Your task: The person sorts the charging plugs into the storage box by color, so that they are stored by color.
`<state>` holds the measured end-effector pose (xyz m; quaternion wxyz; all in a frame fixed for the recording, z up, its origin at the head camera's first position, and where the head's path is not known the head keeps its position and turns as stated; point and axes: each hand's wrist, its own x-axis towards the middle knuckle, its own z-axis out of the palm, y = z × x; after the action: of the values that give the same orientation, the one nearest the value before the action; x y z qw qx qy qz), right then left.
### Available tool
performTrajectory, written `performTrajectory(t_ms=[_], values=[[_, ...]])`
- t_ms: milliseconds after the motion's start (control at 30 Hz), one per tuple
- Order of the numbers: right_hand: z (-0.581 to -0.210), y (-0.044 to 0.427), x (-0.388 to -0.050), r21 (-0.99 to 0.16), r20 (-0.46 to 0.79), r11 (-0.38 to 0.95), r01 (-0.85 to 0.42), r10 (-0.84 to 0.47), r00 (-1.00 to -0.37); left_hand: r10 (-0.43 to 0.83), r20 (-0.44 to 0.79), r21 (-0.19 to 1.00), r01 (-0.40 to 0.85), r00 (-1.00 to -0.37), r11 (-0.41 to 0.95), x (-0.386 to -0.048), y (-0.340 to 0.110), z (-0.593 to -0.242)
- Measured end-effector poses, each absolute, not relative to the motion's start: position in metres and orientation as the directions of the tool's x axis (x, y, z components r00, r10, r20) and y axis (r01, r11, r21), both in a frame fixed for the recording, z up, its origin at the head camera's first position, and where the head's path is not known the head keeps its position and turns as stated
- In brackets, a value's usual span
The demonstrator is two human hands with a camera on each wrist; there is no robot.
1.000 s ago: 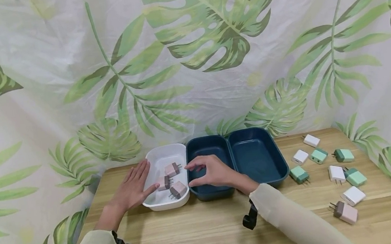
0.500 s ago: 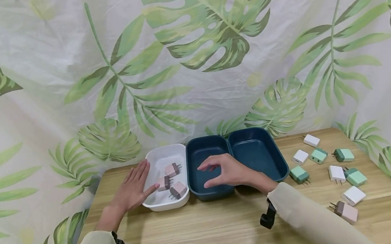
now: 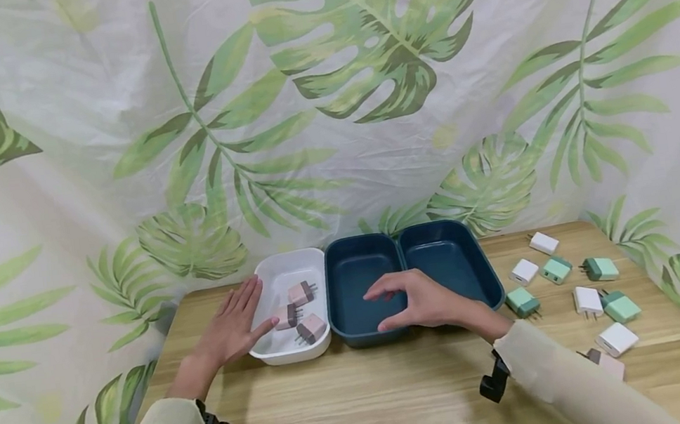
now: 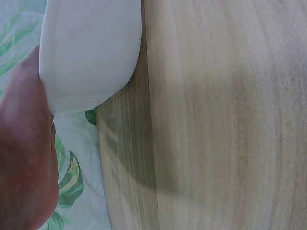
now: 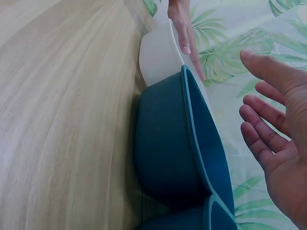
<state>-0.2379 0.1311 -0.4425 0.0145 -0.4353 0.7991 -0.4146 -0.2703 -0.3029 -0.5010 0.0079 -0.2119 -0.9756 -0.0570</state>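
Observation:
A white tray [image 3: 290, 356] stands at the left and holds 3 pink-and-brown plug chargers [image 3: 312, 328]. My left hand [image 3: 232, 330] rests on its left rim with fingers straight and the thumb reaching over the inside. In the left wrist view, the hand [image 4: 29, 148] lies against the tray's white wall [image 4: 91, 52]. My right hand [image 3: 423, 298] is above the middle dark blue tray [image 3: 355, 284], thumb and fingers apart with nothing between them. The right wrist view shows this hand [image 5: 283, 124] with its fingers loosely bent, clear of the tray wall [image 5: 165, 139].
Another dark blue tray [image 3: 445, 263] adjoins the middle one on the right. Scattered over the table's right side are several white chargers [image 3: 617, 339] and several green chargers [image 3: 620, 306]. A pink charger [image 3: 612, 366] is partly hidden by the right sleeve. A leaf-print cloth [image 3: 372, 165] hangs behind.
My right hand has moved right, from beside the white tray's right rim to over the right part of the middle blue tray. The left hand has stayed in place.

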Motion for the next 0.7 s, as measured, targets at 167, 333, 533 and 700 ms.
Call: performTrajectory(t_ms=[167, 333, 533, 700], values=[[-0.443, 0.14, -0.235, -0.654, 0.361, 0.264, -0.709, -0.714, -0.6, 0.414, 0.043, 0.107, 0.416, -0.909, 0.903, -0.269, -0.304, -0.502], [-0.444, 0.152, -0.232, -0.636, 0.373, 0.26, -0.726, -0.721, -0.585, 0.421, 0.071, 0.126, 0.427, -0.904, 0.896, -0.268, -0.304, -0.503], [-0.447, 0.169, -0.227, -0.636, 0.374, 0.26, -0.726, -0.719, -0.585, 0.424, 0.08, 0.133, 0.431, -0.902, 0.892, -0.269, -0.303, -0.503], [-0.45, 0.183, -0.221, -0.623, 0.372, 0.275, -0.732, -0.72, -0.587, 0.421, 0.058, 0.116, 0.425, -0.905, 0.898, -0.271, -0.303, -0.502]])
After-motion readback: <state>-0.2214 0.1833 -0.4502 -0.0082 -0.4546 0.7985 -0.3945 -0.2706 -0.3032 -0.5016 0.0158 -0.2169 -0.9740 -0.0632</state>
